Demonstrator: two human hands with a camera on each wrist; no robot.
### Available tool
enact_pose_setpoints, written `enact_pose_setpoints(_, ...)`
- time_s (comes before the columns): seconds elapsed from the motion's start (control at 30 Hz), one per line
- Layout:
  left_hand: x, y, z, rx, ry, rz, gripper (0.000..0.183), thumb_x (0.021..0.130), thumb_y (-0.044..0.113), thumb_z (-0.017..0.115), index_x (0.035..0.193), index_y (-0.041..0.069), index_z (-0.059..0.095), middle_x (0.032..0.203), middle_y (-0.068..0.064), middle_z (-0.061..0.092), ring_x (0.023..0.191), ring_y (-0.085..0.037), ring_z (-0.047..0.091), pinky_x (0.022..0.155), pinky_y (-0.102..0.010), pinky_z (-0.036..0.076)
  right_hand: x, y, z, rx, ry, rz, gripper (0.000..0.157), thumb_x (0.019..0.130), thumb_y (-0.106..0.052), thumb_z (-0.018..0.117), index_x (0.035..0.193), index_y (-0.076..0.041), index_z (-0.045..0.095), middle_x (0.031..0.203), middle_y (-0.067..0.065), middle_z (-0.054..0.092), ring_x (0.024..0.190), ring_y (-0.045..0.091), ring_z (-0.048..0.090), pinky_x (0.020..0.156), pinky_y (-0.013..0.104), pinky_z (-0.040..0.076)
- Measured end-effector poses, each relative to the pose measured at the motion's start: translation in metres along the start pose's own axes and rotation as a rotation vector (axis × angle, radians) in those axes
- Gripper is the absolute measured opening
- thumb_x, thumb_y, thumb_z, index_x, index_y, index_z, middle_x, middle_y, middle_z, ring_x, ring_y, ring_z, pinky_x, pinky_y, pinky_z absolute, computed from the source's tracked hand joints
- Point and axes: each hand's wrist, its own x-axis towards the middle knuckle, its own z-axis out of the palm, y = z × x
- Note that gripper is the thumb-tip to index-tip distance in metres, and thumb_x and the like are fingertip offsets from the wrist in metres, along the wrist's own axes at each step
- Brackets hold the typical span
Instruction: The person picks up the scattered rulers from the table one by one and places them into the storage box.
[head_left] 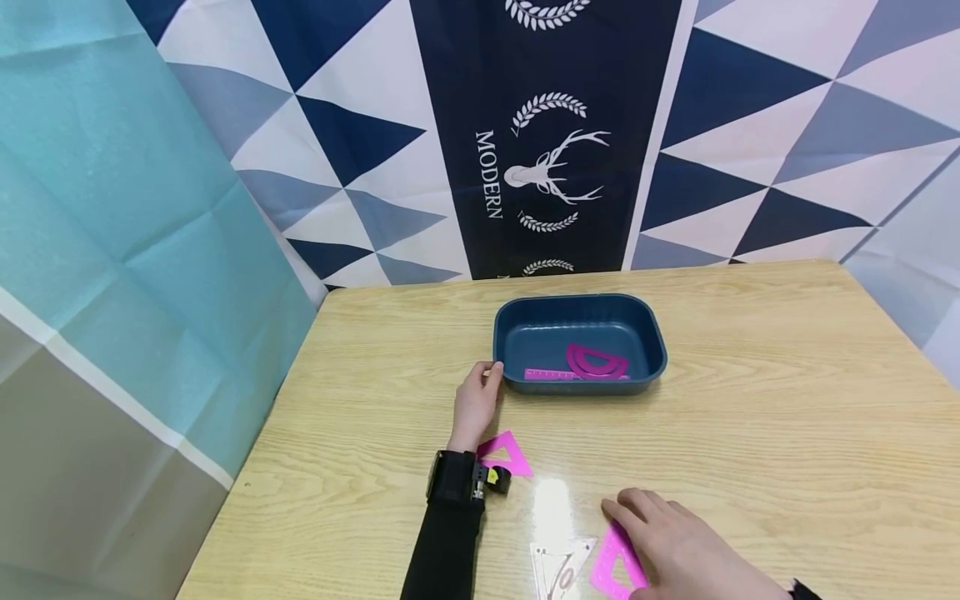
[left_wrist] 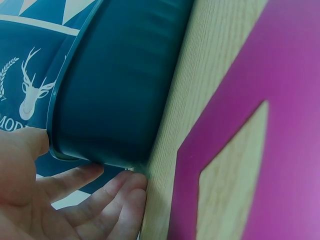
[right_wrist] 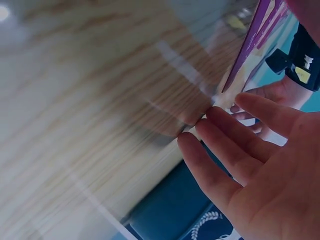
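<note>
My left hand (head_left: 475,404) is at the near left corner of a dark blue plastic tray (left_wrist: 115,85). Its thumb meets the rim and its fingers lie along the outer wall. A pink set square (head_left: 517,458) lies on the table beside the left wrist. Lower right, my right hand (head_left: 678,542) hovers low over a second pink set square (head_left: 613,575), partly covering it. In the right wrist view its fingers (right_wrist: 240,160) reach down to the tabletop, fairly straight. A clear set square (head_left: 558,567) lies just left of that pink one.
Inside the tray are a pink protractor (head_left: 596,364) and a pink ruler (head_left: 549,375). Everything stands on a wood-grain table (head_left: 787,400). Behind it hangs a patterned cloth (head_left: 360,150) with a deer motif, and a teal cloth (head_left: 135,208) drapes at left.
</note>
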Motion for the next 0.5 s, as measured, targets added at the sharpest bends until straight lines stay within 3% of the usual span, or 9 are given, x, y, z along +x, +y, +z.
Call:
enact_pose_setpoints(0.13, 0.0011, -0.0012, 0.0006, 0.013, 0.005, 0.003, 0.039, 0.094, 0.044, 0.042, 0.113, 0.014, 0.059, 0.076, -0.009, 0.062, 0.064, -0.014, 0.052, 0.060, -0.028, 0.040, 0.0019, 0.0015, -0.0012, 0.016, -0.063, 0.006, 0.077, 0.064, -0.052, 0.073, 0.125, -0.009, 0.052, 0.116, 0.002, 0.050, 0.104, 0.020, 0.048, 0.085, 0.045, 0.043)
enact_pose_setpoints(0.23, 0.0015, -0.0013, 0.0009, 0.016, 0.007, 0.001, 0.038, 0.094, 0.043, 0.043, 0.113, 0.014, 0.059, 0.075, -0.008, 0.061, 0.064, -0.013, 0.052, 0.060, -0.027, 0.040, 0.0019, 0.0031, -0.0015, 0.000, -0.070, -0.011, 0.070, 0.065, -0.044, 0.075, 0.122, -0.009, 0.054, 0.115, 0.005, 0.051, 0.103, 0.022, 0.049, 0.084, 0.046, 0.044)
enact_pose_setpoints(0.33, 0.0019, -0.0013, 0.0011, 0.017, 0.010, 0.004, 0.038, 0.094, 0.042, 0.043, 0.113, 0.014, 0.059, 0.074, -0.006, 0.061, 0.063, -0.013, 0.052, 0.060, -0.027, 0.040, 0.0007, 0.0039, -0.0012, -0.014, -0.057, -0.030, 0.069, 0.067, -0.048, 0.073, 0.120, -0.008, 0.056, 0.116, 0.008, 0.051, 0.103, 0.024, 0.050, 0.083, 0.046, 0.044)
enact_pose_setpoints(0.5, 0.0016, -0.0010, 0.0009, 0.017, 0.012, 0.002, 0.038, 0.094, 0.043, 0.043, 0.112, 0.014, 0.060, 0.072, -0.004, 0.059, 0.063, -0.013, 0.051, 0.060, -0.027, 0.040, -0.0010, 0.0041, -0.0010, 0.020, -0.053, -0.027, 0.081, 0.065, -0.065, 0.065, 0.119, -0.005, 0.056, 0.121, 0.011, 0.049, 0.108, 0.028, 0.049, 0.084, 0.049, 0.042)
